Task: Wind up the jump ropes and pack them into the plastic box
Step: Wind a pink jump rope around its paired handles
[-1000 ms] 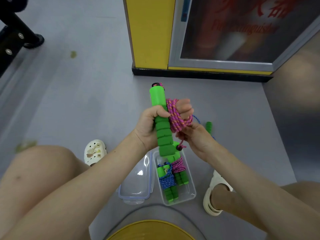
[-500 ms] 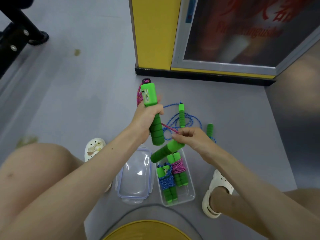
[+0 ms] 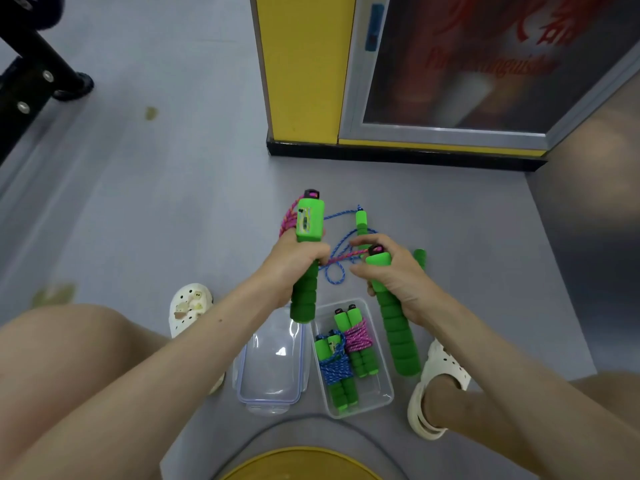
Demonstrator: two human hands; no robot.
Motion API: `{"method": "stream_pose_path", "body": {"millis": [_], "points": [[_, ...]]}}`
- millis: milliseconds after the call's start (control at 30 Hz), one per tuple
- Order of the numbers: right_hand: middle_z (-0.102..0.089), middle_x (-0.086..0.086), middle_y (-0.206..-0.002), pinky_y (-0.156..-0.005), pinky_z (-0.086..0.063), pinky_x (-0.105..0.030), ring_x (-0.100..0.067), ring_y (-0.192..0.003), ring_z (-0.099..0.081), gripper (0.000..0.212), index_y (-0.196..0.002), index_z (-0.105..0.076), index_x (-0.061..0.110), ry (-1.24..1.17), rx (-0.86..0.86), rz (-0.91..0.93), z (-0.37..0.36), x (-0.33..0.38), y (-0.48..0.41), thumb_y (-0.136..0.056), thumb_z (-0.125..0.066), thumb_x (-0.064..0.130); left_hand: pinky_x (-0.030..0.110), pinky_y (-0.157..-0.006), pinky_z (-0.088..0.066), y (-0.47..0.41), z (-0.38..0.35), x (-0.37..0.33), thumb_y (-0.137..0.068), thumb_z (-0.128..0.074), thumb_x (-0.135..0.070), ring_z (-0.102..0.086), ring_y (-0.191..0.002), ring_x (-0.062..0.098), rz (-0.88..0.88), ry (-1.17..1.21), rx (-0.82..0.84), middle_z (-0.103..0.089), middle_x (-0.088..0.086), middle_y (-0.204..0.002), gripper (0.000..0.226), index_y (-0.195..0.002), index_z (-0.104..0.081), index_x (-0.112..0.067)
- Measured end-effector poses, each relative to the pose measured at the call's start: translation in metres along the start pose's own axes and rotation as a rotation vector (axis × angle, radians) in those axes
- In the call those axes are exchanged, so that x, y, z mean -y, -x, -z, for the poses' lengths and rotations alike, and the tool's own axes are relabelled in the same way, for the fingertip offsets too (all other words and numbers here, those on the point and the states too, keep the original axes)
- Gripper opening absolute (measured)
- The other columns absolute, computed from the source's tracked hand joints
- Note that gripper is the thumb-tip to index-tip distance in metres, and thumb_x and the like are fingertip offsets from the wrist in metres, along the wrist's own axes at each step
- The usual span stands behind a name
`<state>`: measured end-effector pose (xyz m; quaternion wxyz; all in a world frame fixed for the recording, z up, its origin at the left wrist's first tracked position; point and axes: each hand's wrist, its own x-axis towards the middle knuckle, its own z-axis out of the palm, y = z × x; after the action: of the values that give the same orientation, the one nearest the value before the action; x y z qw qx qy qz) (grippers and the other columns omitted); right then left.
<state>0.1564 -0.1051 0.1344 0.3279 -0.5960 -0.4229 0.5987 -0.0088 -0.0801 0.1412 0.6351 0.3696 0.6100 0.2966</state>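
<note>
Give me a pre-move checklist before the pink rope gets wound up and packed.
1. Left hand grips counter handle: ok.
2. Right hand grips second handle: ok.
3. Pink rope wound: not ok, it runs loose between the handles.
4. Plastic box open, lid beside it: ok.
5. Room left next to wound pink bundle and wound blue bundle: cannot tell.
6. Loose blue rope on the floor, wound: not ok.
</note>
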Motion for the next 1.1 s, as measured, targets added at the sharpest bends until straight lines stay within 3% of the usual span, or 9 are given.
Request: {"method": "stream_pose_path", "body": {"millis": [133,267,433,533,667,733,800,967,1100], "points": [[-0.050,-0.010,-0.059,-0.043,-0.039,-0.021,-0.013,-0.041,-0.043,0.025,-0.101,-0.065,0.011,-0.108,-0.128,0.058,-0.005,0.006,0.000,-0.078,-0.074,0.009,0.026,-0.059,-0.035,0.012,-0.011,-0.001,-0.050,-0.054,-0.004,-0.042,-0.064,0.017,0.113,0.080,0.213,-0.044,0.007,-0.070,0.028,-0.076,-0.049,-0.013],[-0.057,-0.007,-0.070,-0.043,-0.043,-0.021,-0.010,-0.044,-0.050,0.032,-0.106,-0.062,0.013,-0.154,-0.112,0.070,-0.015,0.013,0.002,-0.079,-0.070,0.000,0.026,-0.061,-0.039,0.016,-0.021,-0.004,-0.051,-0.049,0.000,-0.048,-0.060,0.016,0.078,0.165,0.299,-0.051,0.008,-0.066,0.029,-0.078,-0.056,-0.008],[-0.062,-0.002,-0.074,-0.046,-0.046,-0.024,-0.006,-0.045,-0.054,0.046,-0.115,-0.058,0.021,0.019,-0.102,0.076,-0.012,0.017,0.004,-0.077,-0.063,-0.005,0.028,-0.061,-0.046,0.016,-0.030,-0.005,-0.052,-0.048,0.001,-0.053,-0.059,0.017,0.017,0.190,0.324,-0.054,0.013,-0.074,0.035,-0.086,-0.059,0.000],[-0.063,-0.001,-0.076,-0.046,-0.047,-0.026,-0.004,-0.045,-0.054,0.053,-0.107,-0.055,0.030,0.091,-0.052,0.098,-0.008,0.017,0.005,-0.074,-0.060,-0.011,0.027,-0.060,-0.045,0.018,-0.034,-0.002,-0.051,-0.049,0.000,-0.054,-0.056,0.014,0.025,0.178,0.336,-0.057,0.007,-0.066,0.029,-0.078,-0.060,-0.005],[-0.067,-0.003,-0.084,-0.050,-0.050,-0.024,-0.004,-0.055,-0.058,0.058,-0.120,-0.054,0.024,0.178,-0.047,0.188,-0.008,0.011,0.003,-0.073,-0.065,-0.008,0.018,-0.049,-0.045,0.022,-0.034,0.000,-0.053,-0.049,-0.002,-0.053,-0.049,0.010,0.058,0.249,0.351,-0.056,0.003,-0.061,0.023,-0.072,-0.059,-0.009],[-0.065,0.001,-0.081,-0.050,-0.044,-0.013,0.002,-0.055,-0.057,0.057,-0.122,-0.055,0.020,0.217,-0.078,0.202,-0.006,0.010,0.001,-0.072,-0.063,-0.009,0.022,-0.054,-0.044,0.020,-0.033,0.001,-0.054,-0.050,-0.003,-0.050,-0.054,0.011,0.069,0.246,0.361,-0.054,0.004,-0.065,0.022,-0.072,-0.060,-0.010],[-0.065,-0.002,-0.088,-0.053,-0.042,-0.010,0.000,-0.062,-0.056,0.056,-0.117,-0.058,0.022,0.262,-0.124,0.210,-0.003,0.012,-0.003,-0.070,-0.064,-0.006,0.026,-0.060,-0.040,0.019,-0.033,0.001,-0.055,-0.051,-0.003,-0.047,-0.059,0.013,0.063,0.243,0.371,-0.053,0.005,-0.067,0.022,-0.074,-0.059,-0.010],[-0.066,0.004,-0.097,-0.078,-0.049,-0.030,-0.019,-0.091,-0.061,0.044,-0.110,-0.062,0.023,0.550,-0.252,0.329,0.000,0.016,-0.004,-0.070,-0.068,0.008,0.028,-0.070,-0.041,0.016,-0.033,-0.005,-0.057,-0.051,-0.002,-0.051,-0.058,0.014,0.114,0.316,0.410,-0.058,0.005,-0.069,0.025,-0.079,-0.061,-0.008],[-0.068,0.001,-0.103,-0.069,-0.045,-0.032,-0.025,-0.095,-0.059,0.043,-0.116,-0.056,0.024,0.763,-0.298,0.332,0.004,0.021,-0.002,-0.075,-0.064,0.013,0.026,-0.075,-0.044,0.013,-0.027,-0.010,-0.058,-0.052,-0.002,-0.054,-0.061,0.014,0.176,0.302,0.463,-0.059,0.005,-0.073,0.025,-0.081,-0.062,-0.008]]}}
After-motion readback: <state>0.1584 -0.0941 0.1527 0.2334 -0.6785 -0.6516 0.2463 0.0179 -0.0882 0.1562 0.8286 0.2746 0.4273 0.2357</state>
